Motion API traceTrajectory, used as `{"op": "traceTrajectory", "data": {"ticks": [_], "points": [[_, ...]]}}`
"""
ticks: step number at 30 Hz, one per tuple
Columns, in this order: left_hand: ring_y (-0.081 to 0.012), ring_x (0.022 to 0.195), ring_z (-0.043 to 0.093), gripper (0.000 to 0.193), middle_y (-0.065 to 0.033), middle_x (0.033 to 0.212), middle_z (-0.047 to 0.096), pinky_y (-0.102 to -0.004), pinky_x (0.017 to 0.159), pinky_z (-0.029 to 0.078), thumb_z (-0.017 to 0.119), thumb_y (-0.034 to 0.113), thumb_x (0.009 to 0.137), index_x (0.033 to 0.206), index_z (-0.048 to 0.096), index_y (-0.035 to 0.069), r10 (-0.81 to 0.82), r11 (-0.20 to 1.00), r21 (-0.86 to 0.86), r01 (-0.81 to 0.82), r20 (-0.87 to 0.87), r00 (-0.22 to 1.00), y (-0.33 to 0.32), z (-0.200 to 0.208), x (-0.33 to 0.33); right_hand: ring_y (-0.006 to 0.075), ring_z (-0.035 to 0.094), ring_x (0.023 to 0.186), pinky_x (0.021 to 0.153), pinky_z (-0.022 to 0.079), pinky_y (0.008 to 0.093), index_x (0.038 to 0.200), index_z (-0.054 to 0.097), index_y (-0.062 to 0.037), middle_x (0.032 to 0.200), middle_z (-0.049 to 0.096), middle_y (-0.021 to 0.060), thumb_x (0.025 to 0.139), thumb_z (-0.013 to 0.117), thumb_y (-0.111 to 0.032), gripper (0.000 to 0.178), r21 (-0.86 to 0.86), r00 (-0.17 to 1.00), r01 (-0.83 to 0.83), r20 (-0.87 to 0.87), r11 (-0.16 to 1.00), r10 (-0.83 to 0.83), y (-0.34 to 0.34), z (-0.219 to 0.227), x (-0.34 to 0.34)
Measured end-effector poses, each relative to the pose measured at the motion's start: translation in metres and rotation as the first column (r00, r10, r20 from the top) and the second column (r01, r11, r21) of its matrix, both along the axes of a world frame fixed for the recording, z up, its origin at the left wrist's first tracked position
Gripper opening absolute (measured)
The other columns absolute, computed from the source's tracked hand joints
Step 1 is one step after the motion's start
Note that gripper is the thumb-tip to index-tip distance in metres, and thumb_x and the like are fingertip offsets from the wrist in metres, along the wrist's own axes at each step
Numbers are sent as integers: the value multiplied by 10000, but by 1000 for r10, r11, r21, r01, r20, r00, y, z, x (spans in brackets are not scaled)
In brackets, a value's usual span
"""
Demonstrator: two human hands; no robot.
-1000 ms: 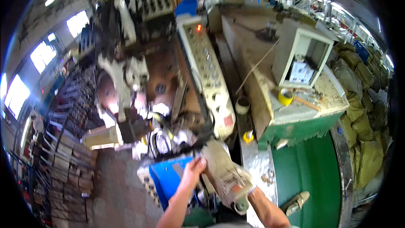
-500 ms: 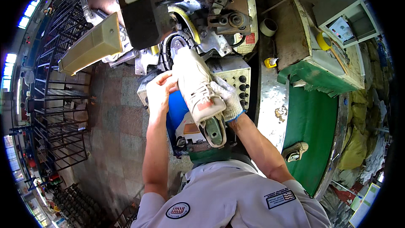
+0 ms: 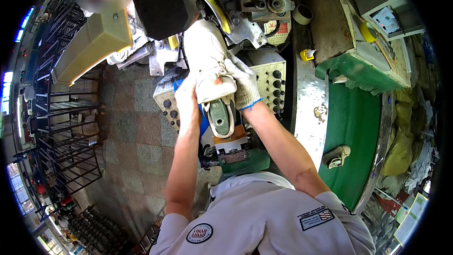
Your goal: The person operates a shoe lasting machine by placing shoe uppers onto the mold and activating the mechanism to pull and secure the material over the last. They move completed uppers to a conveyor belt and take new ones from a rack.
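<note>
Beige shoe (image 3: 204, 49) held at the machine (image 3: 165, 7)

Your bare left hand (image 3: 188, 97) grips the shoe from the left, and your gloved right hand (image 3: 243, 83) grips it from the right. Its heel, with a green last (image 3: 219, 117) inside, is near you. The far toe is beside the yellow curved band (image 3: 213, 9); I cannot tell if they touch. On the right, another shoe (image 3: 336, 157) lies on the green belt (image 3: 351, 120).
</note>
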State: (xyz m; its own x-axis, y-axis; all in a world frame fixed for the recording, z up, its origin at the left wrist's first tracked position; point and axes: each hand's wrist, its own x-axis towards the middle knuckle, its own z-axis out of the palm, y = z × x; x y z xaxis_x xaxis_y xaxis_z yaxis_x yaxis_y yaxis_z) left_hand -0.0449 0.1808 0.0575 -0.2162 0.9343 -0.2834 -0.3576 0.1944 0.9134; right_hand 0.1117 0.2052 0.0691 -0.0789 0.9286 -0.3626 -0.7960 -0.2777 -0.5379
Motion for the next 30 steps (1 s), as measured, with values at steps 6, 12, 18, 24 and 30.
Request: {"op": "traceTrajectory", "data": {"ticks": [6, 12, 18, 24, 30], "points": [[-172, 1021, 672, 363, -95, 1155, 706, -310, 904, 550, 568, 236, 1031, 1268, 650, -26, -123, 992, -4, 126, 196, 973, -6, -27, 2, 170, 685, 929, 823, 559, 309, 1207, 669, 27, 1084, 711, 102, 971, 705, -231, 351, -39, 988, 11, 152, 999, -5, 1, -18, -5], [-178, 1011, 677, 336, -101, 1152, 706, -312, 910, 552, 585, 149, 994, 1270, 647, -32, -155, 982, 118, 148, 51, 987, -2, -43, 0, 173, 689, 909, 806, 560, 309, 1193, 674, 34, 1081, 716, 97, 968, 712, -277, 386, -30, 989, 13, 145, 999, -9, 1, -26, -9], [-192, 1063, 664, 483, -120, 1199, 692, -315, 954, 523, 621, 264, 961, 1312, 594, -65, -148, 945, 292, 146, -17, 989, 2, -60, 9, 129, 663, 845, 746, 544, 289, 1077, 732, 43, 1009, 735, 71, 945, 747, -241, 314, -67, 944, 12, 331, 998, 10, -6, -15, -3], [-177, 986, 663, 463, -102, 1124, 703, -305, 888, 526, 644, 285, 936, 1264, 630, -41, -131, 929, 322, 183, -175, 976, 6, -51, 12, 92, 631, 807, 711, 525, 277, 1040, 743, 38, 944, 732, 51, 975, 708, -284, 330, 109, 839, -16, 542, 994, -46, -2, -25, -2], [-152, 911, 646, 397, -81, 1055, 702, -298, 819, 525, 605, 290, 967, 1195, 657, -31, -82, 953, 258, 160, -289, 954, -3, -49, 8, 81, 615, 780, 692, 513, 266, 1017, 749, 19, 921, 730, 30, 979, 696, -333, 358, 83, 865, -45, 502, 996, -3, 2, -25, 4]]}}
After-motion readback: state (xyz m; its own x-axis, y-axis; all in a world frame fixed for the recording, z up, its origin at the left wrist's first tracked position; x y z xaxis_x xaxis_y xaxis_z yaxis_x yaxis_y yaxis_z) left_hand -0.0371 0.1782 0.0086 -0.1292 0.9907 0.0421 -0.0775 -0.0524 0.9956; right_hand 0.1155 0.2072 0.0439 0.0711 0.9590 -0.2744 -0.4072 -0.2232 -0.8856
